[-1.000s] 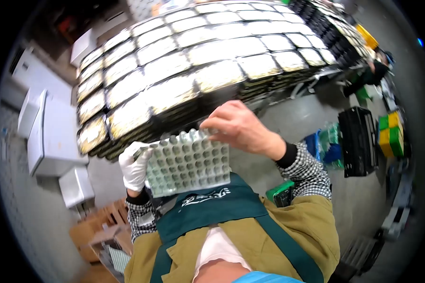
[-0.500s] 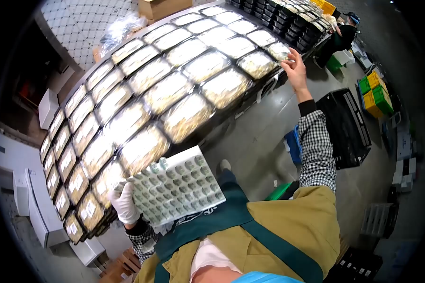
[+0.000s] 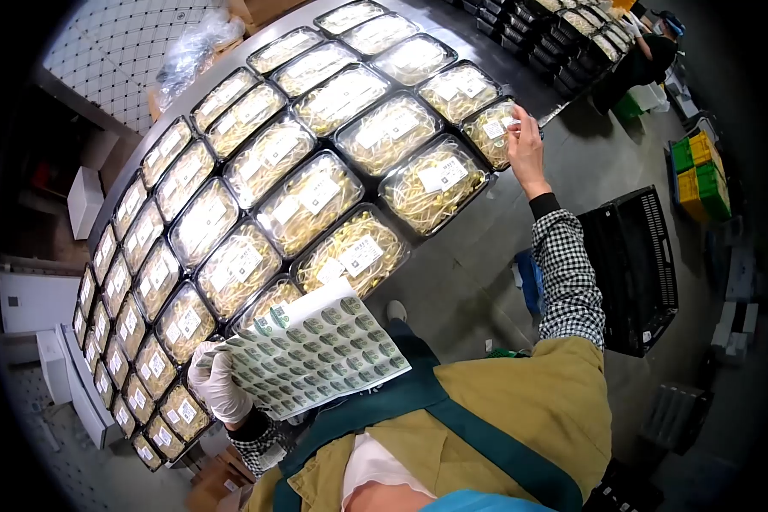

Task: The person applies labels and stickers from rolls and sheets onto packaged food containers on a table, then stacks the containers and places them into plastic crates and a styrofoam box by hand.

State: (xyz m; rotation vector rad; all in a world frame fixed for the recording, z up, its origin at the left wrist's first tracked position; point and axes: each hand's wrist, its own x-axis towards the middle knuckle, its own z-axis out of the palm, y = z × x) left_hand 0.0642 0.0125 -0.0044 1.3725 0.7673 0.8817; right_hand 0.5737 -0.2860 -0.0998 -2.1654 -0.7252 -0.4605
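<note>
My left hand (image 3: pixel 219 383), in a white glove, is closed on the edge of a sheet of stickers (image 3: pixel 320 352). The sheet carries rows of small green oval stickers and is held in front of my apron. My right hand (image 3: pixel 527 154) is bare and stretched out to the right. Its fingertips are bent together at the lid of a black tray of bean sprouts (image 3: pixel 490 136); whether a sticker is between them is too small to see. Many more clear-lidded trays of sprouts (image 3: pixel 435 183) with white labels stand in rows beside both hands.
Stacked black trays (image 3: pixel 563 38) stand at the back right, near another person (image 3: pixel 653 51) in dark clothes. A large black crate (image 3: pixel 630 269) is on the floor to my right. Yellow and green crates (image 3: pixel 700 175) lie beyond. Plastic wrap (image 3: pixel 198 55) lies at the far left.
My view has shifted, and the tray rows appear nearer and sharper. My right hand has come down slightly onto the end tray's lid. My left hand keeps hold of the sticker sheet.
</note>
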